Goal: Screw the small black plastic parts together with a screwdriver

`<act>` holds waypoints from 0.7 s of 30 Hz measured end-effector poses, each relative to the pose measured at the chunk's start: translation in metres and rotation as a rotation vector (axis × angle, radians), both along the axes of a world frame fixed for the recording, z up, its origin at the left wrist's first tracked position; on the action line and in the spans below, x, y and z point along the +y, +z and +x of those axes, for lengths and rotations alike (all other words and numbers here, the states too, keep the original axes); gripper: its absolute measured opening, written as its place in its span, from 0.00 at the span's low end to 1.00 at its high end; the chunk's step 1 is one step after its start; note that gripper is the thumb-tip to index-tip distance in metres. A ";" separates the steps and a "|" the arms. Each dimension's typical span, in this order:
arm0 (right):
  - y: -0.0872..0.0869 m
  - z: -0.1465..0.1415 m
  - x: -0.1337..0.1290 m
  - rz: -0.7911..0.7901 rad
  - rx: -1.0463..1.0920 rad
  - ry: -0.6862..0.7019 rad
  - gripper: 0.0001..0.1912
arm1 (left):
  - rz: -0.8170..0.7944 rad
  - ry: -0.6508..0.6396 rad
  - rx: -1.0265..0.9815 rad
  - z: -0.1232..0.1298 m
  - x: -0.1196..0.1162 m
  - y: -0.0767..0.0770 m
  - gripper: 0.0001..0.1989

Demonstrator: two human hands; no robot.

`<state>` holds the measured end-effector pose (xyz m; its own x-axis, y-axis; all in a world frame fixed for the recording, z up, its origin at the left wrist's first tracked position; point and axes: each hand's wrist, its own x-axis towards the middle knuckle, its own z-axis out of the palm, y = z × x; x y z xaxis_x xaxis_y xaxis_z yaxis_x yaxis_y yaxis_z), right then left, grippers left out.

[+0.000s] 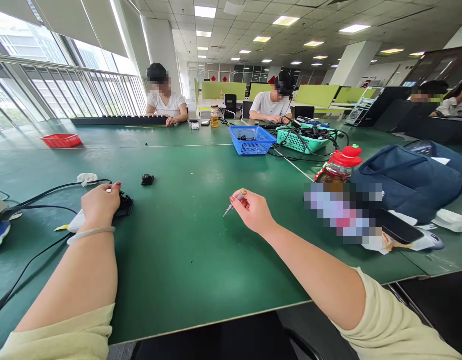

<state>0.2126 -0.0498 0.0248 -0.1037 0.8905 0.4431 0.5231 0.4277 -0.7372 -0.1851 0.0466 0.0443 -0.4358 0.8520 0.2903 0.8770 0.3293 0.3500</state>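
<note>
My left hand (pixel 101 204) is closed over a black plastic part (pixel 125 205) that juts out past its right side; most of the fingers are hidden from me. Between the thumb and fingers of my right hand (pixel 255 210) is a small screwdriver (pixel 237 200), its thin tip slanting down to the left just above the green table (pixel 178 270). A smaller black piece (pixel 147 179) lies beyond my left hand. Behind that hand rests a crumpled white tissue (pixel 87 178), with black cables running close by.
A red tray (pixel 61 141), a blue basket (pixel 251 140) and a green basket (pixel 302 140) with cables stand farther back. A dark blue bag (pixel 411 175) and a red-lidded bottle (pixel 339 167) are on the right. Two people sit across the table, others at far right.
</note>
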 end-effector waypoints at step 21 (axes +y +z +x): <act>-0.001 0.000 0.000 0.014 0.002 0.015 0.14 | -0.197 0.047 0.068 0.014 0.001 0.004 0.22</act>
<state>0.2131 -0.0494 0.0235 -0.1163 0.8823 0.4560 0.5151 0.4462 -0.7318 -0.1711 0.0481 0.0478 -0.4614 0.8743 0.1505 0.8784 0.4265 0.2156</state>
